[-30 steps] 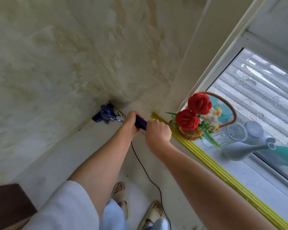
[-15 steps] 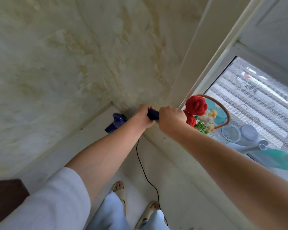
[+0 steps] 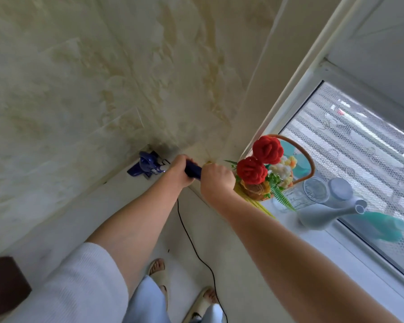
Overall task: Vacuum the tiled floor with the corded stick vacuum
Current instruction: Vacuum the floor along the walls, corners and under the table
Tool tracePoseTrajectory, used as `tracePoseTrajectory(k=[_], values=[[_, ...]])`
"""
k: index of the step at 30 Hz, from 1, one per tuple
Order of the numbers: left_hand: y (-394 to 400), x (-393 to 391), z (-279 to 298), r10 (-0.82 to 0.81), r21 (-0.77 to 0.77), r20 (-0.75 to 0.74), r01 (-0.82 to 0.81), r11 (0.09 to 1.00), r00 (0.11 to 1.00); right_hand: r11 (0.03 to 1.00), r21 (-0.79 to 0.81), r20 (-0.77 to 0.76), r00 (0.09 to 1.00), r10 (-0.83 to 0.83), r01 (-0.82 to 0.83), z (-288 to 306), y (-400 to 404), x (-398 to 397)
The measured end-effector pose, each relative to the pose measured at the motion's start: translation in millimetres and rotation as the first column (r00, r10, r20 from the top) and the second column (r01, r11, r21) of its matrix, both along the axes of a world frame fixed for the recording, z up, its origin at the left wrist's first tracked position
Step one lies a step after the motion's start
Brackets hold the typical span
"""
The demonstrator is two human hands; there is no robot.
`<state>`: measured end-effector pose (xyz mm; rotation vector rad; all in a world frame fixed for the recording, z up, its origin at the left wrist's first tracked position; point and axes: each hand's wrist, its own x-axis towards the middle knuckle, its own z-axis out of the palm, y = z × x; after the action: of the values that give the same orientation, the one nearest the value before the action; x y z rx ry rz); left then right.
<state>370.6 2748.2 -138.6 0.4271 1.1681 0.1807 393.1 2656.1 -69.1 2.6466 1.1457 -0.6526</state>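
The blue stick vacuum [image 3: 147, 165] reaches down into the floor corner where the marbled wall tiles meet the pale floor [image 3: 231, 252]. Both hands grip its dark blue handle [image 3: 193, 170]: my left hand [image 3: 180, 170] lower down, my right hand [image 3: 217, 180] just behind it. The shaft between hands and vacuum body is mostly hidden. Its black cord [image 3: 196, 248] trails from the handle down across the floor past my feet.
A basket of red knitted flowers [image 3: 264, 169] stands on the window sill [image 3: 336, 248] right beside my right hand, with a glass jar [image 3: 315, 190], a grey watering can [image 3: 329, 210] and a teal bottle [image 3: 383, 226]. A dark wooden furniture corner [image 3: 2, 283] sits at lower left. My sandalled feet [image 3: 159, 271] are below.
The hands and handle swung right toward the flowers half a second ago, then came back left and down. The vacuum head stays in the corner. Both grips are unchanged.
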Motion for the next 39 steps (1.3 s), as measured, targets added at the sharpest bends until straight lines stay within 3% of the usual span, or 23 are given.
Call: tracePoseTrajectory(k=[7,13,20,39], values=[[30.0,11.4,-8.7,-0.037,0.031,0.001,0.036,0.999,0.999,0.999,-0.008,0.006,0.999,-0.039,0.039,-10.5,28.3,14.5],[7.3,12.2,-12.6,-0.064,0.032,-0.106,0.068,0.997,0.992,0.998,-0.022,-0.009,0.998,-0.056,0.055,-11.3,2.1,11.0],[-18.6,26.6,12.0,-0.152,0.036,-0.016,0.152,0.988,0.988,0.998,-0.033,0.028,0.998,-0.048,0.049,23.4,-17.0,29.5],[52.9,3.3,-11.8,-0.027,0.009,0.015,0.027,1.0,1.0,0.997,-0.016,-0.025,0.997,-0.071,0.071,-2.0,49.6,2.2]])
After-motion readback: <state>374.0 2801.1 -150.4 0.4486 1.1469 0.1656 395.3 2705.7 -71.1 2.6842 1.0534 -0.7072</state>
